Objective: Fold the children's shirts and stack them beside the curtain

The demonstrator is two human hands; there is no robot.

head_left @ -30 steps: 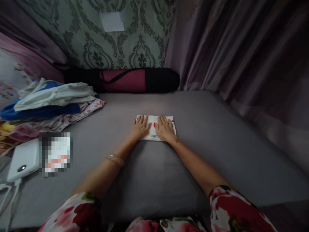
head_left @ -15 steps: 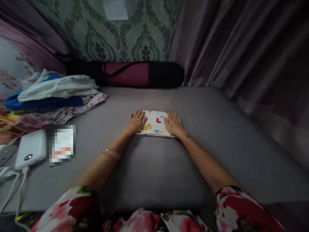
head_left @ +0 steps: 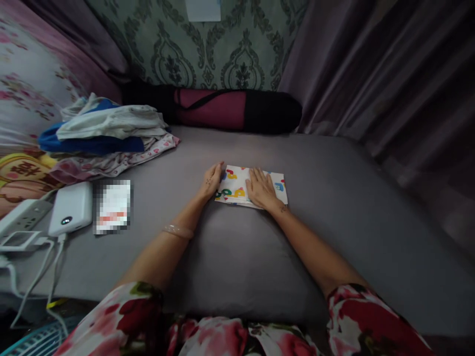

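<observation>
At the centre of the frame, the cloth [head_left: 241,174] is white, with scattered red, yellow, green and blue shapes. The sheet [head_left: 237,267] is plain grey. At the top, the wall [head_left: 208,49] is grey-green with a darker, leafy damask pattern. The bag [head_left: 210,110] is maroon in the middle and black at both ends, with a black strap. The curtain [head_left: 334,74] at upper right is dusky purple. At left, the pile [head_left: 111,123] shows off-white, bright blue and white with pink hearts. The power bank [head_left: 72,203] is white. At the bottom, the sleeves [head_left: 367,316] have red and pink flowers on white, with touches of green.
</observation>
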